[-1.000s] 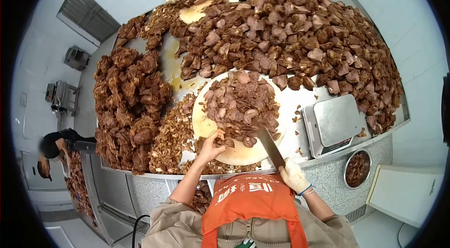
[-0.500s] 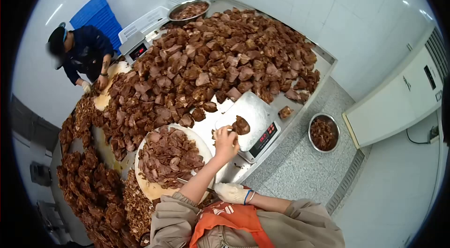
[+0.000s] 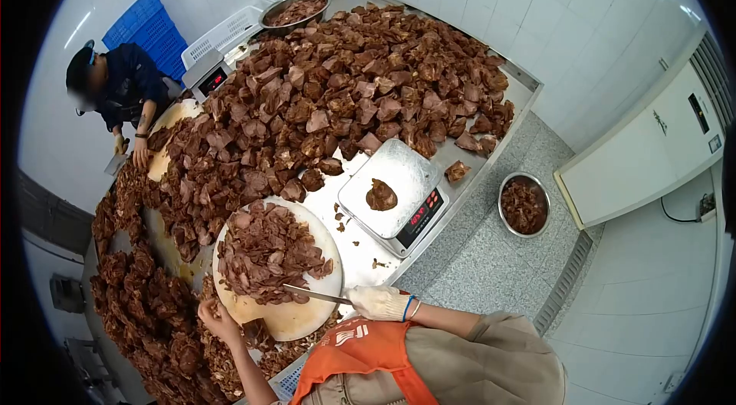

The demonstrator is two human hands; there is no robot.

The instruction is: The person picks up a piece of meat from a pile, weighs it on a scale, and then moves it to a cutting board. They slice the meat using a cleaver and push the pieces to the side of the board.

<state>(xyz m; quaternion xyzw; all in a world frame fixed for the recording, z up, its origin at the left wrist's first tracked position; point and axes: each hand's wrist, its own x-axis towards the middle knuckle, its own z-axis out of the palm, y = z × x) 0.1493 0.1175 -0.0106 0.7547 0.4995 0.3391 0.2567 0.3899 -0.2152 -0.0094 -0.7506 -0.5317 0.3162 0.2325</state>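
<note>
One knife (image 3: pixel 318 295) over one round board (image 3: pixel 307 321), two scales (image 3: pixel 414 169), two bowls (image 3: pixel 526 234)

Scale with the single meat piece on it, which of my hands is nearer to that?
Right. Your gloved right hand, gripping the knife, is just below the scale in the picture. Your left hand is farther, across the round board.

Near scale (image 3: pixel 409 167), far scale (image 3: pixel 204 72): red digits, unreadable; orange apron (image 3: pixel 360 357): white print, unreadable.
</note>
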